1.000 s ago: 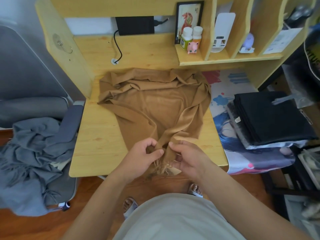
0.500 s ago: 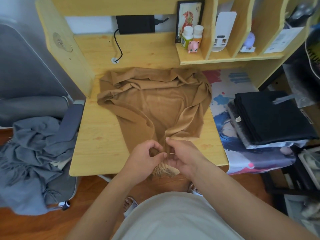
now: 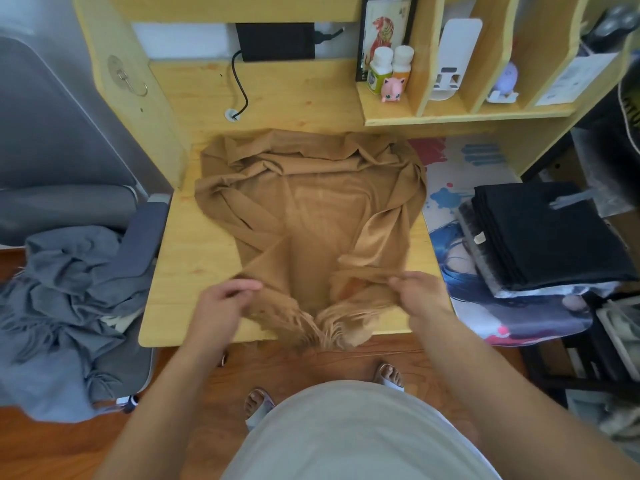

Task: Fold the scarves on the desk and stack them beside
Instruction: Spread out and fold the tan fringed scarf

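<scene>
At the near edge of the desk (image 3: pixel 194 271), the left hand (image 3: pixel 221 303) and right hand (image 3: pixel 419 296) each pinch the fringed end of the tan scarf (image 3: pixel 311 209) bunched across it, so that end should be drawn taut and level before any fold.

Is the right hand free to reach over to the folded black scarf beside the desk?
Probably not yet: the right hand grips the brown scarf. The path to the black scarf itself looks clear.
</scene>
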{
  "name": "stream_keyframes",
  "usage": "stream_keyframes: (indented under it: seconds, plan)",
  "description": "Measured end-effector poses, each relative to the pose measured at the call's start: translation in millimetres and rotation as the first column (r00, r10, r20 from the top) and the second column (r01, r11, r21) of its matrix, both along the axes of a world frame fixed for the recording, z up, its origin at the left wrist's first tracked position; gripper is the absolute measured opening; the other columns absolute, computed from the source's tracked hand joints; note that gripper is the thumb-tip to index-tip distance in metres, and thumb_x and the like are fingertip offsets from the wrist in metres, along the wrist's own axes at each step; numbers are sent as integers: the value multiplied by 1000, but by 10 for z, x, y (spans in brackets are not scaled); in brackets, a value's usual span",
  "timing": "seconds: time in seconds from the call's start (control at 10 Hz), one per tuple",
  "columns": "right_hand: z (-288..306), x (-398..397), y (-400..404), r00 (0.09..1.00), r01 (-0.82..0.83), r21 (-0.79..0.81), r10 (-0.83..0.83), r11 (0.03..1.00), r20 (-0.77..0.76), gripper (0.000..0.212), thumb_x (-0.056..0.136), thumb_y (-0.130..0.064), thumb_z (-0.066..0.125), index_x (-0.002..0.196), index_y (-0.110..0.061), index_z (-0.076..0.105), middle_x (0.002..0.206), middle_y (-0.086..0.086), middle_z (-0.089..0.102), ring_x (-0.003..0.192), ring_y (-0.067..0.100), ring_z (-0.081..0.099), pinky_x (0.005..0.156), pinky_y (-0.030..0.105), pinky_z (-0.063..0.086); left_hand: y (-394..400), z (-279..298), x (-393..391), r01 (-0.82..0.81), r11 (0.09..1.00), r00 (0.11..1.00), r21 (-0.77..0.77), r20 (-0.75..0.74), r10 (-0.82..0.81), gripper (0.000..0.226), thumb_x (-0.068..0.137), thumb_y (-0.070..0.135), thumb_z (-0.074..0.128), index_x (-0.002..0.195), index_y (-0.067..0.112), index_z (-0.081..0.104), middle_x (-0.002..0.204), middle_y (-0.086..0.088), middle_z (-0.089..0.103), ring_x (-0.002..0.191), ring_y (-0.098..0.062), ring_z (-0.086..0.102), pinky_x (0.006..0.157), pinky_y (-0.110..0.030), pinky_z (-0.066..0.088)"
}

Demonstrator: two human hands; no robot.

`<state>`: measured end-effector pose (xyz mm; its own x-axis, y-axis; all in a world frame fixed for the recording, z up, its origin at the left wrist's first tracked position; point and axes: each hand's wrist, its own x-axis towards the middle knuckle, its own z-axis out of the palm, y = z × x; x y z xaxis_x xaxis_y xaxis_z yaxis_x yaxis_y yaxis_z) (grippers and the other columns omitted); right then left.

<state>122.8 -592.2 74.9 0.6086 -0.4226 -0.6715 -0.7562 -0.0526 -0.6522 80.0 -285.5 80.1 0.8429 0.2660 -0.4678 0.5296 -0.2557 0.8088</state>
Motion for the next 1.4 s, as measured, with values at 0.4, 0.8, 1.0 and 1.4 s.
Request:
stream_keyframes:
  seconds: [0.4, 0.8, 1.0, 1.4]
  plan:
    - [-479, 86, -1249, 971, 15, -591, -152, 806, -183, 41, 96, -7, 51, 135, 4, 52, 136, 29, 56, 125, 45, 55, 102, 49, 45, 1582, -944, -243, -324, 824, 861, 465, -215, 460, 34, 91, 26, 56, 110, 2, 71, 105, -23, 70, 96, -41, 68, 83, -49, 55]
    - [1446, 1527, -988, 660, 277, 270, -387, 922, 644, 39, 97, -1, 39, 96, -24, 69, 107, 7, 69, 92, 22, 69, 75, 35, 60, 1800, 1269, 1425, -386, 460, 484, -800, 249, 839, 29, 73, -9, 55, 97, 3, 68, 83, -13, 66, 71, -28, 70, 74, -37, 61]
    - [1069, 1064, -1314, 661, 361, 307, -473, 881, 582, 15, 98, -19, 50, 91, -22, 63, 82, -9, 71, 86, 16, 66, 67, 27, 57, 2163, 829, 1268, -560, 468, 496, -684, 176, 850, 20, 77, 3, 56, 70, 16, 70, 80, -2, 74, 77, -21, 71, 75, -34, 62]
    - [-137, 268, -1537, 998, 35, -79, -29, 996, 64, 23, 100, 3, 46, 106, 1, 68, 85, 16, 66, 66, 25, 60, 46, 26, 51, 1794, -516, 196, -245, 918, 932, 311, -186, 312, 32, 102, 3, 45, 95, 5, 76, 81, -21, 71, 70, -40, 64, 61, -50, 55]
